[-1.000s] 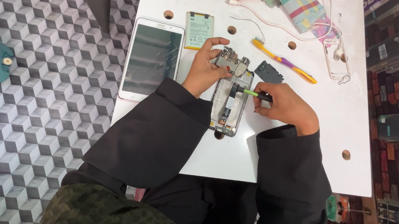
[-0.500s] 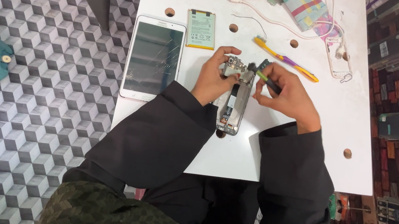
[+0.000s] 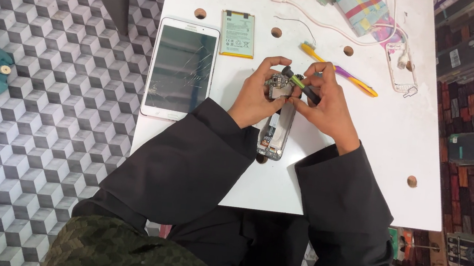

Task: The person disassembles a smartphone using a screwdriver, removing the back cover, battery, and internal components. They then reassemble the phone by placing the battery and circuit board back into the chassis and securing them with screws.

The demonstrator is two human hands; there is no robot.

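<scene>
- On a white worktop (image 3: 367,136) pierced with round holes, a person in dark sleeves works over an opened phone (image 3: 275,132) lying face down, its back cover off and its inner boards bare.
- Left hand (image 3: 256,93) clasps the phone's upper end, fingers curled round a small loose part there; what that part is, the picture is too small to tell.
- Right hand (image 3: 323,104) has its grip clenched on a small screwdriver (image 3: 299,83) with a green band, the tool angled toward the phone's top corner.
- By the look of it, the stripping-down is well along: a battery (image 3: 237,34) already lies apart near the far edge, and a clear case (image 3: 402,67) sits off to the right.
- Still to come, judging by the tool at work, are parts at the phone's top end; its lower half looks untouched.
- Beside the left arm rests a white tablet (image 3: 180,68) with a cracked screen; a yellow and purple toothbrush (image 3: 339,70) lies just beyond the hands.
- Against half a second ago, both hands have drawn closer over the phone's top end, and the screwdriver now points in from the right instead of lying flatter across the phone.
</scene>
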